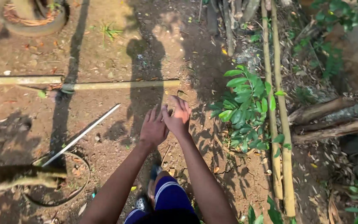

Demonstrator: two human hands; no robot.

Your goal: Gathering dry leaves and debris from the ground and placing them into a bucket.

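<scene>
Both my arms reach forward over bare brown dirt. My left hand [153, 127] is palm down with its fingers spread, holding nothing. My right hand [178, 117] overlaps it on the right side, fingers loosely apart and pointing ahead, also holding nothing. The two hands touch near the thumbs. A long bamboo pole [121, 85] lies crosswise on the ground just beyond the fingertips. A thin pale stick [83, 133] lies slanted on the dirt to the left of my left hand. My legs in dark blue shorts and a shoe show below.
Two upright-running bamboo poles [280, 120] lie along the right side beside a leafy green shrub [245, 108]. Logs [332, 120] are stacked at the far right. A wire hoop [69, 182] and a rough branch [17, 176] lie at lower left. A tyre [30, 18] sits at top left.
</scene>
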